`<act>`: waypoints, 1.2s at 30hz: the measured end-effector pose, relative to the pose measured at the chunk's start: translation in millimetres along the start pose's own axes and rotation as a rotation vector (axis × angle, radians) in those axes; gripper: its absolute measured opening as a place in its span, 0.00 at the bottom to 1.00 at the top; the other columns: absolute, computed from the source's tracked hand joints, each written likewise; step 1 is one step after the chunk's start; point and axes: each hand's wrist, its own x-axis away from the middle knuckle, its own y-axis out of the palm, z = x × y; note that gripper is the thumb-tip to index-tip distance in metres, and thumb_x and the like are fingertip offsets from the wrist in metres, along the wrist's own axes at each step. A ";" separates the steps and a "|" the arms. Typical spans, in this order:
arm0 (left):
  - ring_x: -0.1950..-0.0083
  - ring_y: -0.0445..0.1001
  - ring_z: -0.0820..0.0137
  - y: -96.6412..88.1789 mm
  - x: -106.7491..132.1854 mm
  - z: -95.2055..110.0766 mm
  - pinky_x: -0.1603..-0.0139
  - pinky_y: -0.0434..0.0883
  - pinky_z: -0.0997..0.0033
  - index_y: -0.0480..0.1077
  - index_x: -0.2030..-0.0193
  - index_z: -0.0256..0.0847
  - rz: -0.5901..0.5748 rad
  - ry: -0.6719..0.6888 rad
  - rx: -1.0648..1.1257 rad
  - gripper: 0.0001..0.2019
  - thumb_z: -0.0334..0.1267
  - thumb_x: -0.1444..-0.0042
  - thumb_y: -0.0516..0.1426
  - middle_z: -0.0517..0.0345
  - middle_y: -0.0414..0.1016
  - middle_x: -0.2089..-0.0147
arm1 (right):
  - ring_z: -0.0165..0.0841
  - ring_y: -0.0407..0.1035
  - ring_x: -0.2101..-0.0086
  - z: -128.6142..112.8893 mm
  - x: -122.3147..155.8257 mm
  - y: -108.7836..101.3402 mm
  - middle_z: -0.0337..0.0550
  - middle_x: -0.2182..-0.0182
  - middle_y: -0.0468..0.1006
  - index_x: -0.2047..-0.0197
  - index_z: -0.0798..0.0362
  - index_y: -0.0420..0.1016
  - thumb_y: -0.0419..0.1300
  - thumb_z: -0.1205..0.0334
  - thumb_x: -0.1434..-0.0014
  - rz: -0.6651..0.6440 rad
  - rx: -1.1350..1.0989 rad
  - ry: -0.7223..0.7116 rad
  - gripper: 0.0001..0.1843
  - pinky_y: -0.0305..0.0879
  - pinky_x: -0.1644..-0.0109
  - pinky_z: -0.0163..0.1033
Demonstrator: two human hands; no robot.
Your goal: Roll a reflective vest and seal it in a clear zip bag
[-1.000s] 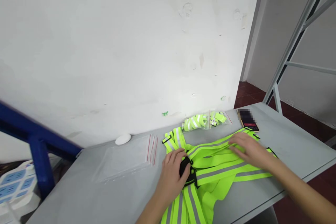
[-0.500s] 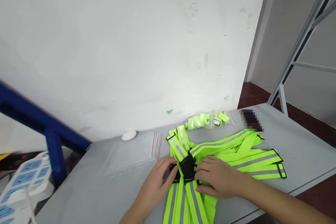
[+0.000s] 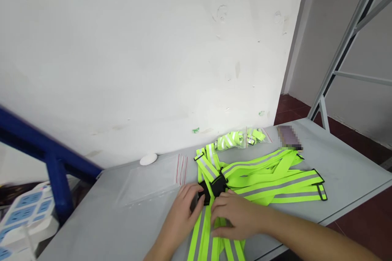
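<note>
A neon-yellow reflective strap vest [image 3: 269,175] with grey stripes lies spread on the grey table [image 3: 346,163]. Its black plastic buckle [image 3: 214,189] sits at the middle, where the straps cross. My left hand [image 3: 183,208] rests on the straps left of the buckle, fingertips touching it, fingers curled. My right hand [image 3: 235,216] lies on the straps just below and right of the buckle, fingers bent and pressing the fabric down. Some straps hang over the table's near edge.
A stack of clear zip bags [image 3: 150,177] lies left of the vest, with a small white disc [image 3: 148,159] behind it. A bagged folded vest [image 3: 239,139] and a phone [image 3: 289,138] sit near the wall. A blue frame [image 3: 55,171] stands at the left, a grey rack [image 3: 337,69] at the right.
My right hand has come from the far right straps to the buckle and now slid slightly toward me along the straps. The left hand has stayed by the buckle.
</note>
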 end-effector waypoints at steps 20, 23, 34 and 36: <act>0.44 0.67 0.58 -0.9 3.8 1.5 0.45 0.69 0.59 0.66 0.46 0.46 -0.130 0.098 -0.095 0.18 0.36 0.44 0.57 0.51 0.69 0.45 | 0.33 0.68 0.63 12.2 13.4 -11.2 0.44 0.66 0.77 0.66 0.53 0.70 0.52 0.61 0.34 0.370 -0.080 0.045 0.10 0.62 0.55 0.39; 0.43 0.67 0.56 4.4 5.4 -0.5 0.45 0.68 0.57 0.66 0.46 0.46 -0.117 0.074 -0.133 0.20 0.36 0.47 0.58 0.51 0.68 0.45 | 0.33 0.68 0.63 12.8 15.3 -11.6 0.43 0.66 0.77 0.66 0.53 0.70 0.52 0.61 0.34 0.349 -0.050 0.048 0.10 0.61 0.56 0.39; 0.41 0.68 0.59 9.4 3.4 20.6 0.33 0.50 0.45 0.65 0.41 0.49 -0.206 0.356 -0.165 0.26 0.26 0.46 0.51 0.51 0.72 0.43 | 0.34 0.68 0.59 10.2 16.4 -15.8 0.44 0.62 0.76 0.58 0.53 0.73 0.56 0.60 0.36 0.215 -0.081 0.072 0.07 0.62 0.51 0.41; 0.43 0.71 0.59 2.5 -4.1 27.1 0.32 0.53 0.47 0.69 0.46 0.48 -0.272 0.304 -0.093 0.19 0.30 0.43 0.52 0.52 0.75 0.45 | 0.34 0.68 0.58 8.2 20.1 -21.6 0.45 0.60 0.76 0.56 0.52 0.73 0.53 0.61 0.34 0.254 -0.124 0.101 0.09 0.63 0.50 0.40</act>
